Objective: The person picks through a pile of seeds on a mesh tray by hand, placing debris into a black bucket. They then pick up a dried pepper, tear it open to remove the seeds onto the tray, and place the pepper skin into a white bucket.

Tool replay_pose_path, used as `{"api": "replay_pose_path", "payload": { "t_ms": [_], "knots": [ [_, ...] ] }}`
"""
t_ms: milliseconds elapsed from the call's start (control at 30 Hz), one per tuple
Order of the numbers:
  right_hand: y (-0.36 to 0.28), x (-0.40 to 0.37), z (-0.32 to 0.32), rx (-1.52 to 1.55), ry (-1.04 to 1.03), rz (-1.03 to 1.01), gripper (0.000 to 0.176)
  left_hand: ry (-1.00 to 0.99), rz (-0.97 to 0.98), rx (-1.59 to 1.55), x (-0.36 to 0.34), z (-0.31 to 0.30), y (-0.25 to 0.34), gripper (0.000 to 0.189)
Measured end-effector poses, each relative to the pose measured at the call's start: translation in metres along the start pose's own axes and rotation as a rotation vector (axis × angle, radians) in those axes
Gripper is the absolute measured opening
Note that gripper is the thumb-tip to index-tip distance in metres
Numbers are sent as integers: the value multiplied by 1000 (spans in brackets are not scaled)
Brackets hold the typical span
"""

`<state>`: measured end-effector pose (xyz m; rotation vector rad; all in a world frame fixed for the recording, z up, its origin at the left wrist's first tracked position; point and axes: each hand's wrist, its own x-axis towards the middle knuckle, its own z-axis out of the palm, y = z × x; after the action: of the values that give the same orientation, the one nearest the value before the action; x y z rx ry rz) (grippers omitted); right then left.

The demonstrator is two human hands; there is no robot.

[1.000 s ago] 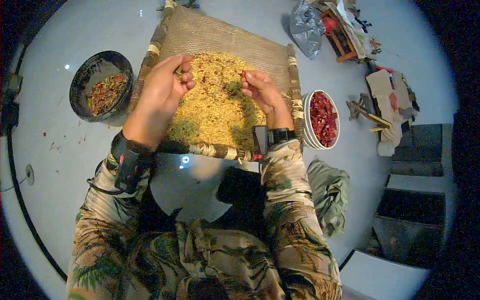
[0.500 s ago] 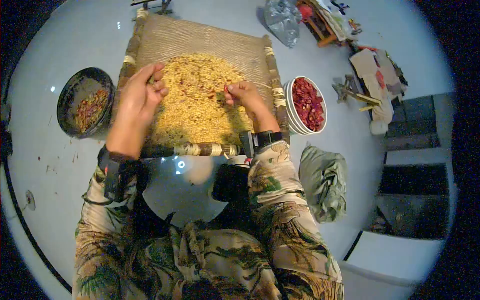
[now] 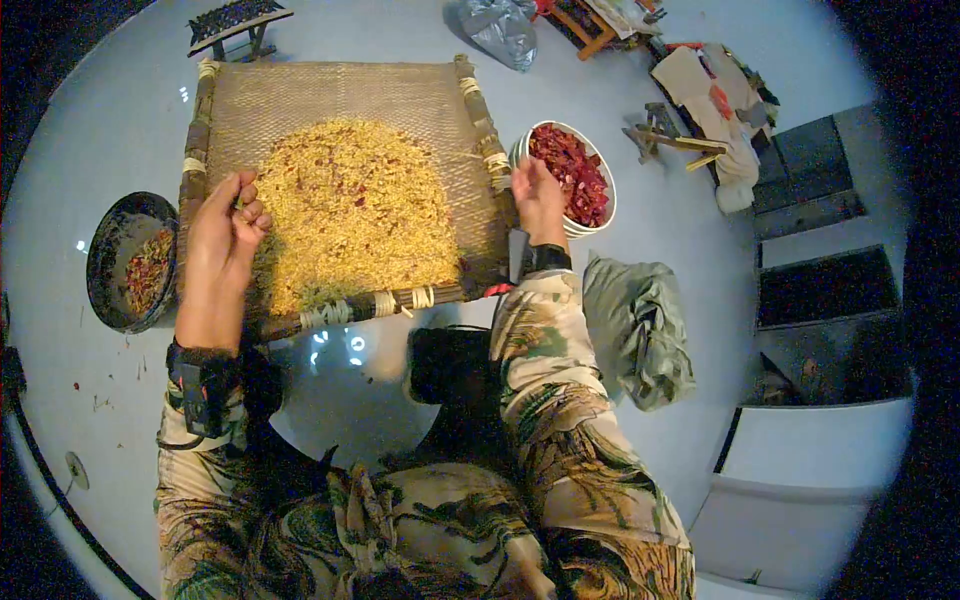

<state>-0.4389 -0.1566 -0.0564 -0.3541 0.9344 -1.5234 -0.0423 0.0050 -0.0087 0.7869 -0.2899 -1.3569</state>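
Head view of two bare hands at a framed mesh tray. The left hand (image 3: 232,225) is closed above the tray's left rail, its fingers curled in and the thumb set against the forefinger; a small greenish speck shows near the fingertips, but whether it is held cannot be told. The right hand (image 3: 540,200) is at the near left side of the white bucket (image 3: 611,188), fingers pointing away from the wearer. It is blurred, and its grip, as well as any contact with the bucket, cannot be told.

The tray (image 3: 340,88) lies between the hands, its poles lashed with pale binding (image 3: 385,303). On its mesh spreads a broad bed of yellow seeds (image 3: 360,225), flecked with red bits and covering chiefly the near and middle parts; the far strip of mesh is bare. The bucket, just right of the tray, is heaped with red pieces (image 3: 582,165). Left of the tray, a dark bowl (image 3: 106,235) holds mixed red and greenish scraps (image 3: 150,272).

A crumpled sack (image 3: 640,325) lies on the floor nearer the wearer than the bucket. Beyond the tray are a stool (image 3: 235,22), far left, and a grey bag (image 3: 500,32), far right.
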Motion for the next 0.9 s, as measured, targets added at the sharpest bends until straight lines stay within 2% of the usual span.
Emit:
{"api": "replay_pose_path", "payload": {
  "t_ms": [33,133,300,400,533,567,667,767,867,900],
  "knots": [
    [6,1,2,-158,-87,-17,14,-16,-7,1,1,-2,-1,18],
    [24,-22,37,-369,-93,-53,13,-20,-34,4,3,-2,-4,19],
    [60,-24,51,-783,-398,1,15,100,41,152,-29,26,1,18],
    [87,-22,49,-1099,-472,-91,15,119,2,101,-27,22,2,17],
    [114,-34,52,-1470,-649,-409,16,50,-17,1,-18,5,1,16],
    [118,-36,53,-1577,-648,-387,20,61,-10,15,-19,4,2,16],
    [126,-56,70,-1624,-746,-533,23,-6,-1,-14,-13,-7,0,15],
    [144,-56,79,-1630,-806,-676,25,22,0,-5,-20,1,3,14],
    [155,-64,94,-1685,-922,-946,19,57,-15,-8,-17,-1,3,13],
    [161,-62,93,-1696,-902,-966,17,68,-15,1,-18,1,4,13]
  ]
}}
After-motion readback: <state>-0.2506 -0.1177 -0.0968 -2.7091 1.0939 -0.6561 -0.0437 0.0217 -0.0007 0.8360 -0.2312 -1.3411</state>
